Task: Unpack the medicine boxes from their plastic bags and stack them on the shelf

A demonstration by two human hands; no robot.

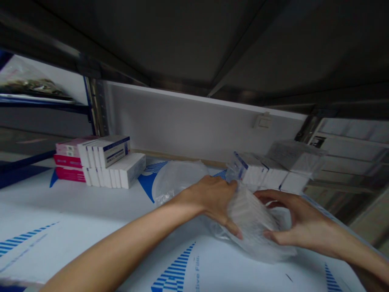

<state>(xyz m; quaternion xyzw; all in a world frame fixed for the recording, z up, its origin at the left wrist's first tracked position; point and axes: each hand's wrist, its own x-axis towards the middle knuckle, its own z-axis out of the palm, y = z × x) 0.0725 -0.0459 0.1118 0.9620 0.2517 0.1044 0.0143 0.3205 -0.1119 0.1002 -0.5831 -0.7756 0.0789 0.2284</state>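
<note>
Both my hands grip a clear plastic bag with white boxes inside, lying on the white shelf board. My left hand is curled over the bag's left and top side, thumb low on its front. My right hand holds the bag's right end, fingers wrapped round it. Just behind the bag stands a row of white boxes with blue edges, some under clear wrap.
A stack of white and blue boxes sits at the back left beside pink boxes. An empty clear plastic bag lies in the middle. A white back panel closes the shelf, with a dark shelf underside overhead.
</note>
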